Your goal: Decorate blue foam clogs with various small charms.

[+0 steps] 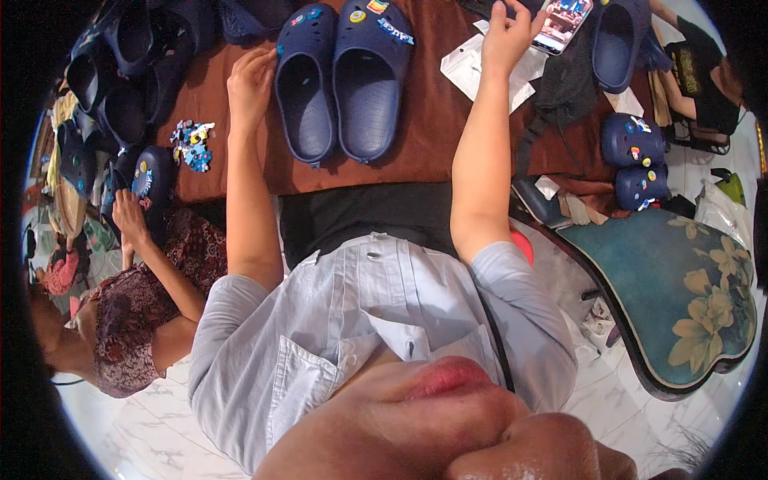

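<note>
A pair of navy clogs lies side by side on the brown cloth, the left clog (306, 84) and the right clog (370, 84), both with colourful charms on their toes. My left hand (251, 84) is at the left clog's outer side, fingers pinched together. A small blue bit shows at its fingertips; I cannot tell whether it is gripped. Left of that hand lies a small pile of loose charms (193, 146). My right hand (510, 36) is raised beside a lit phone (562, 24), fingers apart, holding nothing visible. White plastic packaging (472, 70) lies under my right wrist.
Several navy clogs (124, 112) crowd the left side. A person's hand (128, 216) there is by a charm-covered clog (152, 180). On the right are a dark mesh bag (566, 92), more clogs (632, 140) and a teal floral chair (664, 296). Another person sits far right.
</note>
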`<action>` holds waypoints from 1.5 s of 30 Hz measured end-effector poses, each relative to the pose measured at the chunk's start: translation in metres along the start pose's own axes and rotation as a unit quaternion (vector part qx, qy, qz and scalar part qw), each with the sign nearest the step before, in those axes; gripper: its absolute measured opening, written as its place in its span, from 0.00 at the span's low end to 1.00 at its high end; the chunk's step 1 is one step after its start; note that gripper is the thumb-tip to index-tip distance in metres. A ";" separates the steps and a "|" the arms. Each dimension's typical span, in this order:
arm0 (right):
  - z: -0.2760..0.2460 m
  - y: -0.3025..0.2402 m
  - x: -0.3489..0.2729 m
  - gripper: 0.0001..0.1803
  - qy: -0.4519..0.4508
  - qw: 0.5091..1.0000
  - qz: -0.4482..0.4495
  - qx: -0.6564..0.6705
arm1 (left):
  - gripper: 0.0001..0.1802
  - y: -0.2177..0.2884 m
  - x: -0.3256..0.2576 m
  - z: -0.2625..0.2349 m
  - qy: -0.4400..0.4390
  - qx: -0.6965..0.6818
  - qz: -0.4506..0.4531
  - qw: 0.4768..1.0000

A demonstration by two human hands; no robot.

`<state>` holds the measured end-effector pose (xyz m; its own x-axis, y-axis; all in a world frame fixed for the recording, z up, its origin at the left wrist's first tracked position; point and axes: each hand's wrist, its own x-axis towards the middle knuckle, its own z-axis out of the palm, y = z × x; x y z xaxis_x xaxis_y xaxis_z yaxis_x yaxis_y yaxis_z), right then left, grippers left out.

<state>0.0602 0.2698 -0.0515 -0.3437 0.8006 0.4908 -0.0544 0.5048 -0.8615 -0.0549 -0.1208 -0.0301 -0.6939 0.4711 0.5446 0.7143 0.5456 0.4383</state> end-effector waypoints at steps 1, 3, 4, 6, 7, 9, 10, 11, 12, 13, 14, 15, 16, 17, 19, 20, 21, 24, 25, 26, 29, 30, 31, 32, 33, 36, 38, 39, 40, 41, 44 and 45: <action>0.002 -0.006 -0.003 0.13 0.010 1.000 -0.024 0.005 | 0.12 0.000 0.000 0.000 0.000 -0.004 0.006 1.000; 0.002 -0.007 -0.003 0.13 0.012 0.999 -0.038 -0.002 | 0.11 0.003 0.002 0.002 0.008 -0.010 -0.001 1.000; 0.001 -0.004 -0.003 0.13 0.012 0.999 -0.039 -0.002 | 0.11 0.005 0.004 0.003 0.015 -0.015 -0.007 1.000; 0.002 -0.003 -0.003 0.12 0.021 0.999 -0.034 -0.017 | 0.10 0.006 0.008 0.003 0.016 0.009 0.002 1.000; 0.002 -0.005 -0.004 0.12 0.019 0.999 -0.035 -0.016 | 0.09 0.005 0.008 0.003 0.017 0.034 0.010 0.999; 0.002 -0.010 -0.007 0.12 0.013 0.999 0.025 -0.020 | 0.09 0.006 0.010 0.004 0.022 0.027 0.002 0.999; 0.003 -0.005 -0.006 0.12 0.013 0.999 0.024 -0.020 | 0.08 0.006 0.011 0.005 0.027 0.019 -0.004 0.999; 0.004 0.006 -0.006 0.12 0.044 0.995 -0.023 -0.089 | 0.08 0.006 0.012 0.005 0.027 0.019 -0.004 0.999; 0.005 0.011 -0.006 0.11 0.075 0.982 -0.069 -0.157 | 0.08 0.007 0.013 0.005 0.024 -0.002 -0.021 0.999; 0.003 0.017 -0.005 0.11 0.076 0.982 -0.069 -0.157 | 0.08 0.007 0.014 0.005 0.020 -0.023 -0.039 0.999; 0.001 0.023 -0.004 0.11 0.064 0.982 -0.053 -0.168 | 0.08 0.008 0.014 0.005 0.020 -0.024 -0.038 0.999; 0.001 0.023 -0.004 0.11 0.050 0.982 -0.036 -0.178 | 0.08 0.011 0.015 0.004 0.009 -0.035 -0.064 0.997; 0.002 0.023 -0.004 0.11 0.050 0.982 -0.036 -0.178 | 0.08 0.013 0.016 0.003 -0.003 -0.047 -0.089 0.995; 0.002 0.023 -0.005 0.11 0.054 0.982 -0.040 -0.175 | 0.08 0.012 0.016 0.003 -0.003 -0.047 -0.089 0.995; 0.005 0.016 -0.007 0.11 0.057 0.983 -0.045 -0.171 | 0.08 0.010 0.016 0.003 0.005 -0.009 -0.032 0.999; 0.006 0.012 -0.008 0.10 0.057 0.989 -0.035 -0.130 | 0.08 0.009 0.015 0.002 0.005 -0.008 -0.033 0.999; 0.008 0.006 -0.010 0.10 0.055 0.994 -0.024 -0.088 | 0.09 0.008 0.014 0.002 0.000 0.000 -0.012 1.000; 0.010 -0.015 -0.014 0.09 0.024 0.999 0.042 0.009 | 0.09 0.008 0.012 0.001 -0.004 0.017 0.017 1.000; 0.012 -0.017 -0.018 0.09 0.022 1.000 -0.002 0.003 | 0.09 0.009 0.012 0.002 -0.003 0.025 0.028 0.999; 0.015 -0.018 -0.022 0.08 0.019 0.999 -0.046 -0.003 | 0.09 0.010 0.012 0.003 -0.003 0.024 0.028 0.999; 0.028 -0.046 -0.040 0.09 -0.081 0.992 -0.072 0.070 | 0.09 0.012 0.010 0.001 -0.010 0.021 0.028 0.999; 0.034 -0.057 -0.047 0.10 -0.129 0.984 -0.061 0.108 | 0.09 0.014 0.010 -0.007 -0.004 0.031 0.038 0.999; 0.035 -0.064 -0.053 0.10 -0.154 0.978 -0.096 0.104 | 0.10 0.013 0.011 -0.003 -0.001 0.029 0.051 0.998; 0.036 -0.071 -0.059 0.11 -0.179 0.970 -0.131 0.100 | 0.10 0.012 0.011 0.002 -0.001 0.025 0.051 0.998; 0.041 -0.077 -0.067 0.11 -0.199 0.961 -0.166 0.093 | 0.10 0.009 0.009 0.003 -0.003 0.004 0.029 1.000; 0.046 -0.090 -0.081 0.12 -0.280 0.935 -0.111 0.186 | 0.11 0.003 0.006 0.008 -0.009 -0.042 -0.016 0.999; 0.041 -0.090 -0.075 0.13 -0.273 0.944 -0.138 0.126 | 0.12 0.006 0.008 0.014 -0.015 -0.071 -0.035 0.997; 0.042 -0.088 -0.075 0.12 -0.256 0.947 -0.167 0.103 | 0.12 0.006 0.007 0.015 -0.008 -0.037 -0.013 0.999; 0.045 -0.083 -0.078 0.12 -0.259 0.946 -0.166 0.106 | 0.12 0.005 0.005 0.015 -0.001 -0.003 0.009 1.000; 0.050 -0.076 -0.083 0.13 -0.273 0.940 -0.161 0.123 | 0.12 0.004 0.004 0.015 0.003 -0.005 0.012 1.000; 0.056 -0.074 -0.087 0.13 -0.266 0.940 -0.166 0.137 | 0.13 -0.001 -0.001 0.015 0.002 -0.037 -0.020 0.999; 0.056 -0.074 -0.086 0.13 -0.240 0.946 -0.176 0.130 | 0.13 0.001 0.000 0.015 0.002 -0.038 -0.021 0.999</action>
<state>0.0412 0.1454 -0.0374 -0.6442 0.3264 0.6917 -0.4519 0.5672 -0.6885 -0.0555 -0.1100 -0.0407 -0.7229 0.4454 0.5282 0.6897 0.5100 0.5140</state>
